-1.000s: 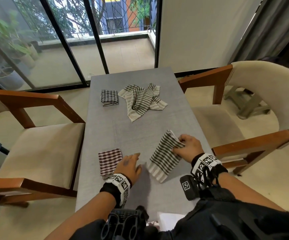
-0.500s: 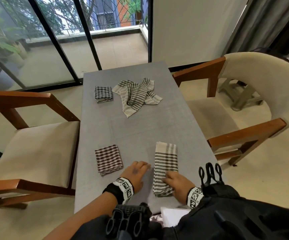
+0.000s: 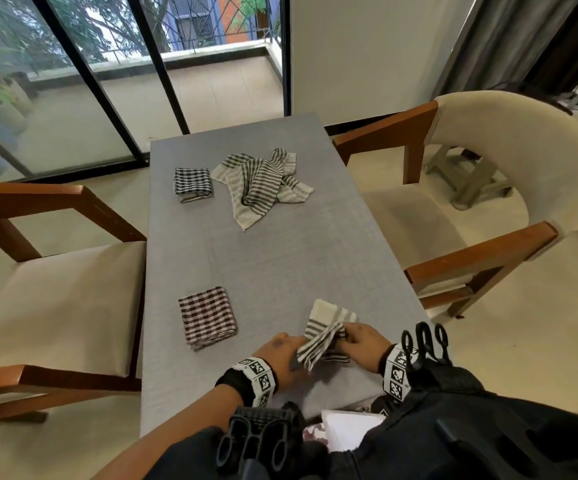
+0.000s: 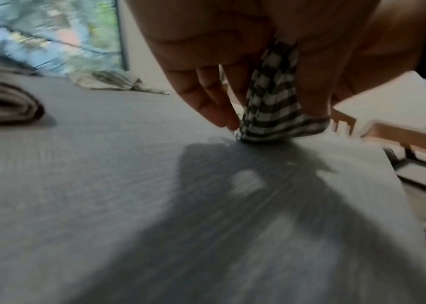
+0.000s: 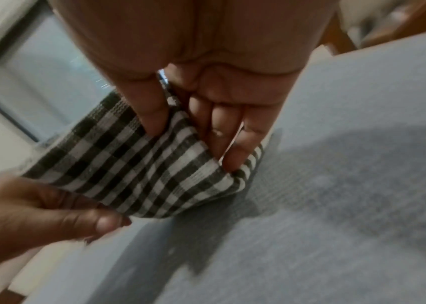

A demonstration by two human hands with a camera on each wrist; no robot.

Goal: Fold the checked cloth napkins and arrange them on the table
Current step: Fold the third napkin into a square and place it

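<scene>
Here both hands work one black-and-white striped cloth napkin lying at the near right of the long grey table. The left hand pinches the napkin's near left corner between thumb and fingertips, and the right hand curls its fingers and thumb round the near right corner, so the near end stands lifted off the table while the pale far end lies flat; the grip looks meant to carry that end over for another fold, halving the strip. Beside this napkin, to its left, lies a folded maroon-and-white checked napkin, apart from it, probably set as a place marker. Far beyond the napkin, a folded black-and-white checked napkin sits just beside a crumpled striped cloth that seems yet to be folded. Wooden armchairs with cream cushions flank the table, and past its far end glass doors open onto a balcony with greenery.
</scene>
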